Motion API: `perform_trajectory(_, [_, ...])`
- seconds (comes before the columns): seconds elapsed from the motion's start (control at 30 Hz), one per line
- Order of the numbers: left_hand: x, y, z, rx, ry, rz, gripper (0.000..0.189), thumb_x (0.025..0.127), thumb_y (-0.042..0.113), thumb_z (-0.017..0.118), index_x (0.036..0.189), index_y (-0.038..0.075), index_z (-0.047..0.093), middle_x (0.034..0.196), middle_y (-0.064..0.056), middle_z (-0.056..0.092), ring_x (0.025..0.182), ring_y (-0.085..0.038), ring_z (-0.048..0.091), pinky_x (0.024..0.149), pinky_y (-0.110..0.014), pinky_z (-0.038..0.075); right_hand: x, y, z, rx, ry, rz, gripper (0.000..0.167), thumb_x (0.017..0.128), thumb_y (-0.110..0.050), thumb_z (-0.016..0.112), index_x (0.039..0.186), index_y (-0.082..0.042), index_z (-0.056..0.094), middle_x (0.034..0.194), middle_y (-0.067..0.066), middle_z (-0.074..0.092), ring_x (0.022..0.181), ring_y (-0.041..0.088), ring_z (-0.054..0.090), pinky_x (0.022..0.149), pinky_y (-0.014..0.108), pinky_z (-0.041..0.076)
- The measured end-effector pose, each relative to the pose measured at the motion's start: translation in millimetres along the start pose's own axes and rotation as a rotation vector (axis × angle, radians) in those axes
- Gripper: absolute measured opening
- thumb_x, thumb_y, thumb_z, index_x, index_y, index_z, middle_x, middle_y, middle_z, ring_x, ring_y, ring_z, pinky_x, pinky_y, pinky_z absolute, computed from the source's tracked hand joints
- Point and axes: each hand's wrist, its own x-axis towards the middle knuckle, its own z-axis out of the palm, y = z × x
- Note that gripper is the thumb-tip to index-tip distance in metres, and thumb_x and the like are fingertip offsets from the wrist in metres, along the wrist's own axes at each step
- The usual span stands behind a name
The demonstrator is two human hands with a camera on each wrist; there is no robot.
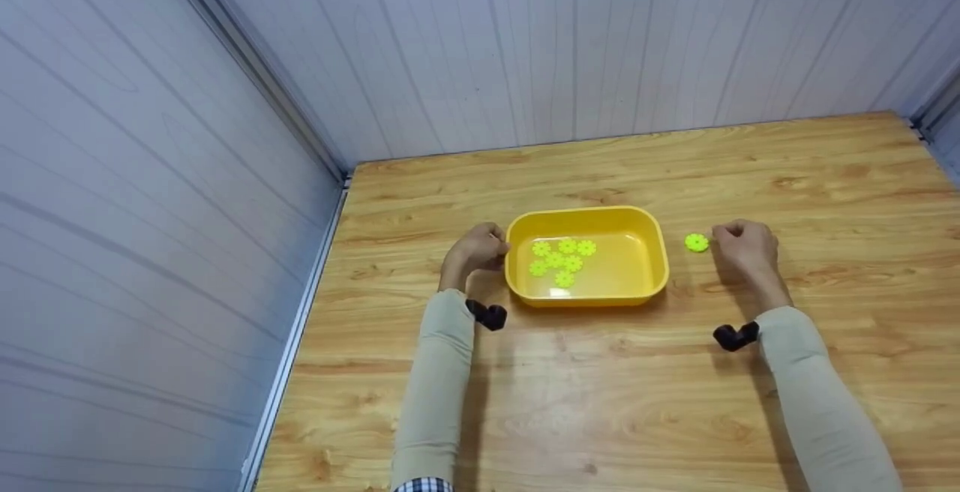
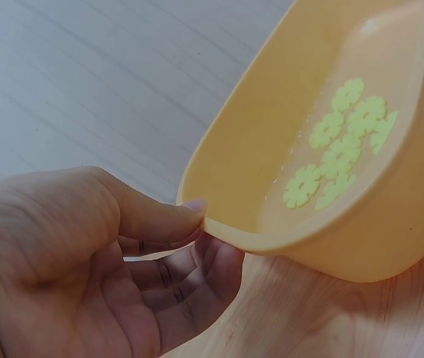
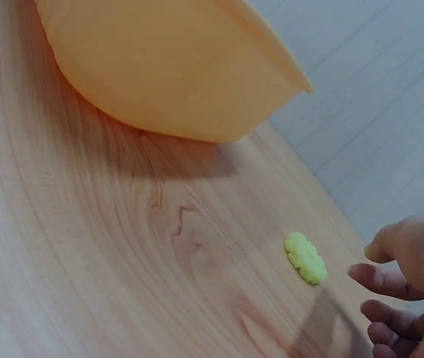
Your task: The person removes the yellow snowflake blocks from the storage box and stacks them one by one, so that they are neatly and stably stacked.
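My left hand (image 1: pixel 481 246) pinches the left end rim of a yellow plastic tub (image 1: pixel 652 252), thumb on top and fingers curled beneath, as the left wrist view shows. Several flat, neon-yellow flower-shaped discs (image 2: pixel 340 156) lie together on the tub's floor, toward its left side. One more such disc (image 3: pixel 305 258) rests on the table just right of the tub. Close beside that disc, on its right, is my right hand (image 1: pixel 748 246). Its fingers are loosely bent, with a gap between thumb and forefinger and nothing held.
The wood-grain table (image 1: pixel 570 402) runs back to a pale panelled wall (image 1: pixel 525 49). Another panelled wall (image 1: pixel 150 214) borders it on the left. A small black camera mount (image 1: pixel 491 316) sits at the left wrist, and another black mount (image 1: pixel 735 336) at the right.
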Motion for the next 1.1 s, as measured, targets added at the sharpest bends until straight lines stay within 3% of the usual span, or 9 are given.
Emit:
perform_trajectory(0.13, [0.3,-0.1,1.2,0.008,0.002,0.008,0.007,0.095,0.006,0.053,0.094,0.008,0.046,0.090,-0.005,0.048,0.079,-0.018,0.053,0.080,-0.035,0.052,-1.5,-5,-1,0.023,-0.011,-0.011,0.049,0.098,-0.039,0.042,0.118,0.002,0.059,0.114,0.022,0.058,0.096,0.031,0.053,0.073,0.035,0.042])
perform_trajectory(0.5, [-1.5,-1.7,2.0,-0.008,0.005,0.025,0.008,0.095,0.005,0.051,0.092,0.008,0.044,0.088,-0.006,0.047,0.073,-0.018,0.051,0.071,-0.031,0.048,-8.0,-28,3,0.074,0.009,-0.120,0.049,0.095,-0.043,0.049,0.117,0.001,0.057,0.117,0.019,0.053,0.100,0.028,0.049,0.074,0.034,0.041])
perform_trajectory(0.7, [-1.7,-0.4,2.8,-0.011,0.013,0.015,0.008,0.095,0.006,0.051,0.092,0.008,0.044,0.088,-0.006,0.048,0.074,-0.018,0.052,0.073,-0.032,0.049,-13.7,-42,6,0.102,-0.014,-0.147,0.055,0.093,-0.050,0.051,0.121,-0.003,0.056,0.118,0.016,0.051,0.097,0.023,0.048,0.067,0.027,0.044])
perform_trajectory(0.97, [-0.9,0.6,1.2,-0.015,0.009,-0.011,0.006,0.096,0.007,0.051,0.096,0.007,0.045,0.090,-0.005,0.049,0.077,-0.018,0.053,0.084,-0.037,0.051,-18.5,-64,16,0.110,-0.017,-0.204,0.045,0.094,-0.038,0.056,0.120,-0.002,0.057,0.122,0.018,0.049,0.106,0.028,0.046,0.081,0.035,0.040])
perform_trajectory(1.1, [-0.4,0.4,0.8,-0.005,0.007,-0.013,0.006,0.097,0.008,0.051,0.098,0.006,0.046,0.091,-0.005,0.049,0.079,-0.018,0.053,0.081,-0.035,0.052,-21.8,-74,22,0.123,-0.027,-0.226,0.043,0.094,-0.036,0.058,0.119,-0.001,0.057,0.123,0.018,0.049,0.110,0.031,0.046,0.088,0.040,0.039])
